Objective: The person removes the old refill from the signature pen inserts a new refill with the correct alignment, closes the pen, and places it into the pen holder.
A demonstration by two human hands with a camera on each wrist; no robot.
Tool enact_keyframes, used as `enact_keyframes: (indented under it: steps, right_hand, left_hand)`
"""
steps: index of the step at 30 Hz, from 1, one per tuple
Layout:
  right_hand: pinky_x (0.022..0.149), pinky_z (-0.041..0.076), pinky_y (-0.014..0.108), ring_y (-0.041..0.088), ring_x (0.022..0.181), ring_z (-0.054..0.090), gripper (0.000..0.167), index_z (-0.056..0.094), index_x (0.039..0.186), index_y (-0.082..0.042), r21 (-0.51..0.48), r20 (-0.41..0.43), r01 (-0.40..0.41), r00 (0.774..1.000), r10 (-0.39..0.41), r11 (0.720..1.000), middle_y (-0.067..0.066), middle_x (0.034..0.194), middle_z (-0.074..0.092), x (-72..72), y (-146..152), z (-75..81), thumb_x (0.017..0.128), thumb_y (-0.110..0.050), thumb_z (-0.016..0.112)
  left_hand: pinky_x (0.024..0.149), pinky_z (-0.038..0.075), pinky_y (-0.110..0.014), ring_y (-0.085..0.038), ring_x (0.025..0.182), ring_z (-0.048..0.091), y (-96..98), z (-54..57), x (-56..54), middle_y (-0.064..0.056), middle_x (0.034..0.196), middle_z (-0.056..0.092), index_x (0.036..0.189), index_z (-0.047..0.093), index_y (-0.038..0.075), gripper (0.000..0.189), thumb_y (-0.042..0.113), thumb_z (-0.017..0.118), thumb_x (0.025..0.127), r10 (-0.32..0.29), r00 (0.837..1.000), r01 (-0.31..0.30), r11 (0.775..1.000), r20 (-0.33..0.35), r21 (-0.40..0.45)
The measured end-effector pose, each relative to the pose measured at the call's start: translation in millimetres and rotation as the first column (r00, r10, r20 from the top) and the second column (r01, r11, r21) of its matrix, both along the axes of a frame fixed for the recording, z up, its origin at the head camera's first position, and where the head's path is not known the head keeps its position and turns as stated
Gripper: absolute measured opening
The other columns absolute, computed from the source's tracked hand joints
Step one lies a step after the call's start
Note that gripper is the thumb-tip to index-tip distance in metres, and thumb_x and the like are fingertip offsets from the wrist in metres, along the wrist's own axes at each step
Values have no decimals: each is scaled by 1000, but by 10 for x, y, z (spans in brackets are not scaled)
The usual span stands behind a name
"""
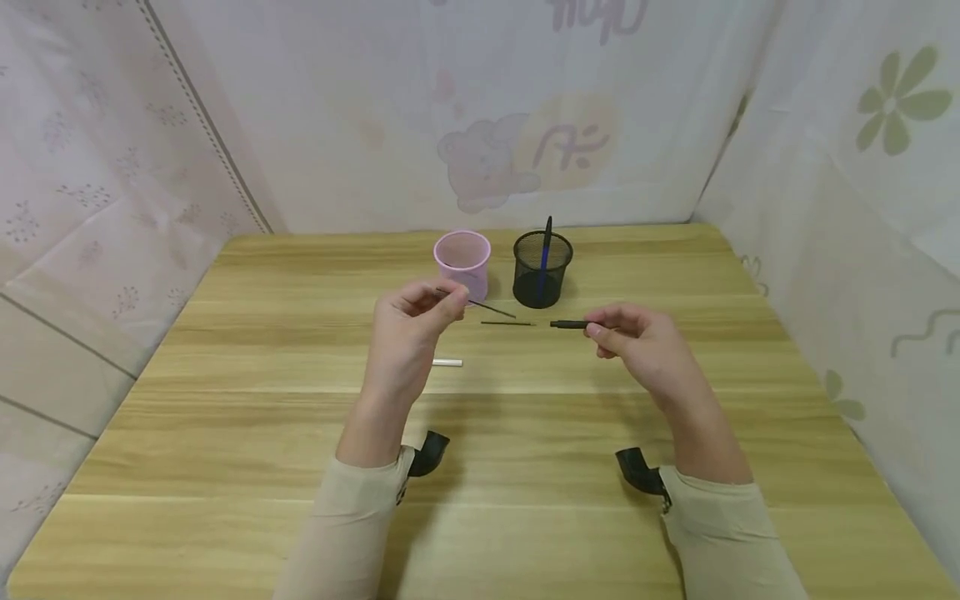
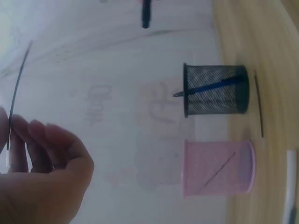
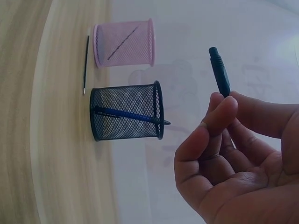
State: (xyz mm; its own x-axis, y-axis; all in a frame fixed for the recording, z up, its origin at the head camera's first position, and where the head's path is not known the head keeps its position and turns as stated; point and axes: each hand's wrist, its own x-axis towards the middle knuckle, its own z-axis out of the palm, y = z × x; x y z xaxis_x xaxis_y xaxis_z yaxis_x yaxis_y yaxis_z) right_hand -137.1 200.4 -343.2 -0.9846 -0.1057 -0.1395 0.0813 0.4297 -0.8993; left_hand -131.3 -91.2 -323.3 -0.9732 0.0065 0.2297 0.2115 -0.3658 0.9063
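In the head view the refill (image 1: 492, 308) slants down rightward, its long end towards the barrel (image 1: 568, 324), which lies nearly level, pointing left; their ends are apart, above the bench (image 1: 525, 517). The left hand's (image 1: 412, 321) fingers pinch the refill, which juts out either side; the right hand's (image 1: 639, 340) clamp the barrel, one end protruding.

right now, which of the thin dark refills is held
The refill pinched in the left hand; another refill lies flat on the table, and a third refill slants inside the pink mesh cup.
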Motion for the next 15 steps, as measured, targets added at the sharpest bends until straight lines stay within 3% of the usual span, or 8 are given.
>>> enact_keyframes:
  steps: [3, 6, 10, 12, 15]
  right_hand:
    - [88, 55, 22, 12, 92, 68, 37, 66, 134, -5, -1, -8, 9, 1000, -9, 1000, -21, 100, 71, -2, 4, 10, 107, -30, 66]
    - [87, 55, 21, 10, 91, 67, 37, 66, 134, -5, 0, -23, 14, 1000, -14, 1000, -22, 98, 70, -7, 2, 23, 107, -31, 66]
    - [86, 56, 21, 11, 91, 68, 36, 67, 133, -4, 2, -31, 9, 999, -9, 1000, -22, 98, 70, -9, -9, 30, 108, -29, 66]
    - [85, 55, 20, 11, 90, 67, 36, 66, 133, -4, 0, -30, 5, 1000, -5, 1000, -21, 98, 70, -9, -15, 31, 108, -29, 65]
    - [85, 55, 20, 11, 90, 66, 36, 66, 133, -3, -11, -38, 3, 999, -3, 1000, -20, 98, 69, -16, -21, 37, 108, -29, 65]
  left_hand:
    - [85, 58, -27, -11, 85, 68, 0, -46, -3, 5, 84, 72, 87, 75, 12, 25, 1, 62, 105, 43, 999, -44, 997, -21, -56]
    - [86, 61, -30, -14, 82, 69, -4, -73, -2, 0, 84, 68, 100, 70, 0, 24, 12, 53, 112, 35, 998, -43, 988, -55, -147]
    - [71, 57, -26, -16, 69, 54, -12, -119, 10, -3, 78, 51, 117, 64, -4, 30, 18, 44, 116, 7, 997, -31, 945, -72, -325]
    - [72, 51, -23, -15, 73, 50, -16, -142, 14, -3, 77, 45, 123, 66, 1, 30, 19, 43, 116, 28, 996, -66, 884, -87, -463]
    - [70, 46, -27, -16, 73, 50, -22, -162, 17, -3, 78, 48, 129, 69, 7, 29, 17, 45, 115, 60, 986, -148, 735, -155, -662]
